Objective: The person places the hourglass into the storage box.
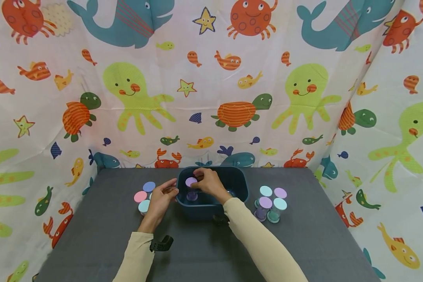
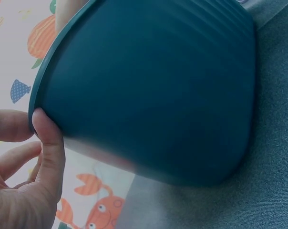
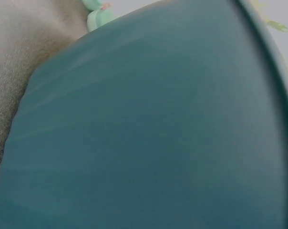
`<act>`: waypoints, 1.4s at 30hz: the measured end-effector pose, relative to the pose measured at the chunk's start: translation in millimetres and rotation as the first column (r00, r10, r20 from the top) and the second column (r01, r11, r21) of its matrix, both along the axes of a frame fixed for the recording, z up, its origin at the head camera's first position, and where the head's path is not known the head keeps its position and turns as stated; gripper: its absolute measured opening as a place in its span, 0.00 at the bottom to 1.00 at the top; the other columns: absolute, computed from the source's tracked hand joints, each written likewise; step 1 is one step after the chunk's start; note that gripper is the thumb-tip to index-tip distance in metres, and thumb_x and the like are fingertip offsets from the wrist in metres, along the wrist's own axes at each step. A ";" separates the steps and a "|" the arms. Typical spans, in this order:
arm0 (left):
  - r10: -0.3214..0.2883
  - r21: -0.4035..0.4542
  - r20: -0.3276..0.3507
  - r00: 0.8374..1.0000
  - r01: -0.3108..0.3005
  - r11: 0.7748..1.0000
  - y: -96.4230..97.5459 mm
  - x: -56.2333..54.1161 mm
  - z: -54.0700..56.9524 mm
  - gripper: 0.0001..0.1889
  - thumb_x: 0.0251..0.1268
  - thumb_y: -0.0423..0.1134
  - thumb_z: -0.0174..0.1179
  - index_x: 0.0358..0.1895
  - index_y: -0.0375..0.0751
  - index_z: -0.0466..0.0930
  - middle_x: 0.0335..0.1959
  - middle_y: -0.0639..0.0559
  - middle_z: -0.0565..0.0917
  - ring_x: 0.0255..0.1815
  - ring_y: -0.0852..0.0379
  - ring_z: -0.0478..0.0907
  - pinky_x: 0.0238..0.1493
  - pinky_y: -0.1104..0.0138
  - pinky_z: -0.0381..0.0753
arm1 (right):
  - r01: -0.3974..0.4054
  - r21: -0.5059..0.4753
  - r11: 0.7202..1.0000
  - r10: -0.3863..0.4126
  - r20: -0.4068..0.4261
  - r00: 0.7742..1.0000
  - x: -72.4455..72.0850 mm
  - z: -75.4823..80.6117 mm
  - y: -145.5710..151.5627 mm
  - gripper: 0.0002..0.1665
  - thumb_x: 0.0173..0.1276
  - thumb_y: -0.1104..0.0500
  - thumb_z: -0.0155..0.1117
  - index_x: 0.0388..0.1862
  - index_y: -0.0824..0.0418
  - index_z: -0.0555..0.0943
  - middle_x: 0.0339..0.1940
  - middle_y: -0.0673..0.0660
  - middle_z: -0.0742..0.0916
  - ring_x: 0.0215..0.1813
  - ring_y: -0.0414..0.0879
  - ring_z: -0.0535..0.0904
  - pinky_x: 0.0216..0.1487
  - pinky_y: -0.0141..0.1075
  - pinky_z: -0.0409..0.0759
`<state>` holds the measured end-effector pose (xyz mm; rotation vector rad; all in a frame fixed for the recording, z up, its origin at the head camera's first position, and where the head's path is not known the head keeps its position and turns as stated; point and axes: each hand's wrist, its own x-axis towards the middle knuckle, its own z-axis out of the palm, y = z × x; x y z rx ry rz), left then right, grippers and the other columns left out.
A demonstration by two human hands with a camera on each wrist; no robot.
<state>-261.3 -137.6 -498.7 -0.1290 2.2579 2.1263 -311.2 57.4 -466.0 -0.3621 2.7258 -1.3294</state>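
Note:
A dark teal plastic bin [image 1: 211, 211] stands at the middle of the grey table. My left hand [image 1: 162, 199] pinches its left rim; in the left wrist view, the thumb [image 2: 49, 148] presses the outer wall, the other fingers beyond the rim. Reaching over the near side, my right hand [image 1: 211, 183] is inside the bin, its thumb and fingers at the purple cap of a sand timer [image 1: 191, 182]. The timer is upright near the bin's left end, its purple base showing below. In the right wrist view, the bin's outer wall [image 3: 144, 124] hides the right hand.
Several upright sand timers with mint and purple caps [image 1: 266, 202] cluster right of the bin. To its left, more with blue, pink and mint caps [image 1: 140, 196] are partly hidden behind my left hand. A sea-creature-printed curtain [image 1: 204, 98] hangs behind the grey table [image 1: 120, 235].

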 end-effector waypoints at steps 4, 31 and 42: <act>0.010 -0.004 0.006 1.000 -0.010 1.000 -0.3 -0.5 -1.0 0.22 0.68 0.32 0.58 0.65 0.44 0.75 0.60 0.41 0.78 0.52 0.47 0.77 0.38 0.72 0.82 | 0.010 -0.013 1.000 -0.010 -0.013 1.000 7.1 6.5 6.8 0.28 0.61 0.53 0.73 0.59 0.59 0.79 0.56 0.57 0.86 0.57 0.51 0.82 0.60 0.45 0.80; 0.011 -0.010 0.000 1.000 -0.011 1.000 1.5 -1.4 -0.9 0.23 0.66 0.32 0.58 0.65 0.43 0.75 0.57 0.41 0.79 0.50 0.43 0.78 0.38 0.69 0.83 | 0.077 -0.217 0.973 -0.115 -0.167 0.979 49.6 45.2 65.1 0.24 0.65 0.55 0.69 0.60 0.55 0.78 0.57 0.58 0.85 0.60 0.50 0.81 0.59 0.44 0.81; 0.011 0.011 -0.013 1.000 -0.011 1.000 -1.9 -2.6 -2.3 0.23 0.65 0.31 0.59 0.64 0.43 0.75 0.56 0.42 0.80 0.44 0.52 0.78 0.37 0.69 0.83 | 0.112 -0.220 0.969 -0.161 -0.219 0.962 66.9 49.9 103.0 0.25 0.66 0.56 0.68 0.62 0.55 0.76 0.60 0.59 0.83 0.60 0.51 0.81 0.59 0.45 0.80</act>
